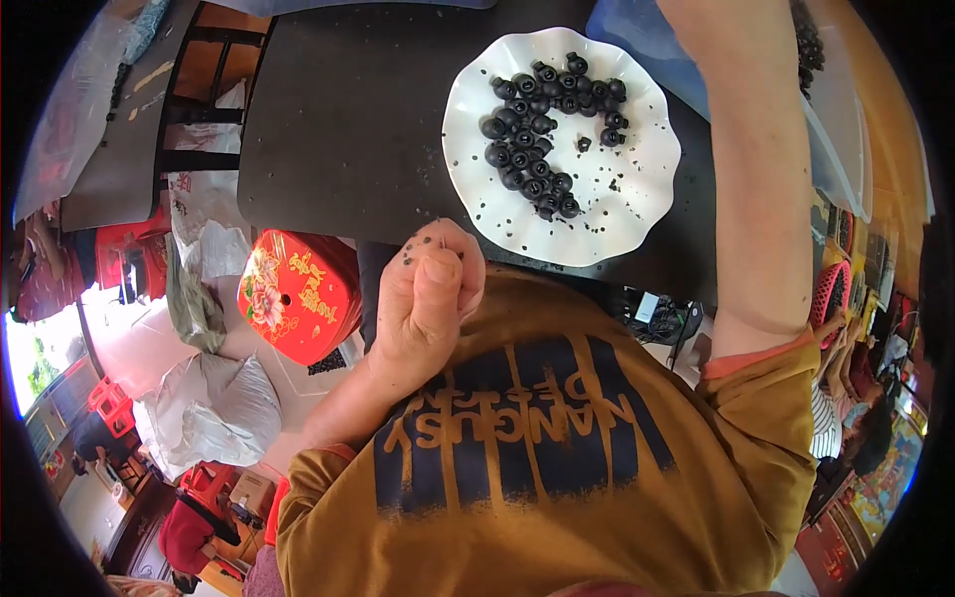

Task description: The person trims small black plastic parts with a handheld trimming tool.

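My left hand [433, 284] is curled into a fist at the table's near edge, thumb on top, with small black specks stuck to its skin. Whatever its fingers may hold is hidden. To its right, a white plate [468, 184] with a wavy rim carries several small round black parts [522, 154], each with a short neck and a hole. Black crumbs are scattered over the plate too. My right forearm [761, 149] stretches forward past the plate, over a blue plastic bin [637, 30], and the hand lies beyond the picture's upper edge.
The dark table [338, 119] is dusted with black bits. A red stool [303, 294] with a flower print stands left of my knees, near a white sack [214, 408]. A clear container [841, 149] sits on the right. Other people [194, 532] are farther off.
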`<state>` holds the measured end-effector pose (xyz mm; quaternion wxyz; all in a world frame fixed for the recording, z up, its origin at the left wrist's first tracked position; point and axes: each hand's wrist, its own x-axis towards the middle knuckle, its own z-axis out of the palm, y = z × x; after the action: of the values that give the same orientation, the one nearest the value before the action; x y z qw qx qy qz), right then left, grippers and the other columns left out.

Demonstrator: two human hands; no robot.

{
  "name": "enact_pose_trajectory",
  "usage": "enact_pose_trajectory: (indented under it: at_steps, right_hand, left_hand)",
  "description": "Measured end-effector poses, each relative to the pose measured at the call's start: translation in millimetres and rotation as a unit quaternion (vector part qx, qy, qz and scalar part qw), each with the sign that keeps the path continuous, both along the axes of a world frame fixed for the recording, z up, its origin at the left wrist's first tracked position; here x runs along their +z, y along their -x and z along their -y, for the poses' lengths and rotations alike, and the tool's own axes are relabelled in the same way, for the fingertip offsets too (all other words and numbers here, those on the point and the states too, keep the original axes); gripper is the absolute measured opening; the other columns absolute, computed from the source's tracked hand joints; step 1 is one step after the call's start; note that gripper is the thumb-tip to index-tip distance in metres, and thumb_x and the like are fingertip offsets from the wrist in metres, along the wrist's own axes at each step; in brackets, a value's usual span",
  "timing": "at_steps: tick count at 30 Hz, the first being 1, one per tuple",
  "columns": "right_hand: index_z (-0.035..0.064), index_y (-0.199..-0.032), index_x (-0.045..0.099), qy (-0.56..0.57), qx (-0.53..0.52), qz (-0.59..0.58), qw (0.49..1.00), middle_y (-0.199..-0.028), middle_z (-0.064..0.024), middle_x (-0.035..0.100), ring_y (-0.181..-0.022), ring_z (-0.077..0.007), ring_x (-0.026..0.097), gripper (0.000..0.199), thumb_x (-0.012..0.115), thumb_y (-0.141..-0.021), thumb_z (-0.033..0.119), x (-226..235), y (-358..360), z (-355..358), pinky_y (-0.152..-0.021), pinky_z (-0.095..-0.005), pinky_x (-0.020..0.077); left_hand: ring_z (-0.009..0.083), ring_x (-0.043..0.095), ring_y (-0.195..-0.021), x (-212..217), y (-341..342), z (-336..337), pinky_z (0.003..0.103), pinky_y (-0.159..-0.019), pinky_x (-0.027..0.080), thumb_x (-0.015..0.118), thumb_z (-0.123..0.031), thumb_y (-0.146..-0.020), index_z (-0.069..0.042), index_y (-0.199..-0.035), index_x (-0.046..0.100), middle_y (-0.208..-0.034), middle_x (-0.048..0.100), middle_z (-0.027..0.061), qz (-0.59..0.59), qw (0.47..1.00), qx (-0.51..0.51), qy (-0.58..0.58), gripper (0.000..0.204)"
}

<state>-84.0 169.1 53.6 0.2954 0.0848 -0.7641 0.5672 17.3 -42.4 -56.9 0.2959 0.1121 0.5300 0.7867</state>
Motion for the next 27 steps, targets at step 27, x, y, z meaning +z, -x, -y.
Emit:
enact_pose_trajectory:
  at_steps: [27]
  right_hand:
    - [0.0031,-0.086,0.056,-0.138,0.110,0.290,0.941,-0.079,-0.0039,0.054,-0.071,-0.0166,0.052,0.015,0.063,-0.072,0.002,-86,-121,-13,-0.064,-0.0267,0.0417]
  left_hand:
    - [0.0053,0.029,-0.048,1,4,-22,0.020,-0.042,0.023,0.038,-0.047,-0.090,-0.005,-0.076,0.038,-0.058,0.035,-0.0006,-0.035,0.996,-0.045,0.068,0.044]
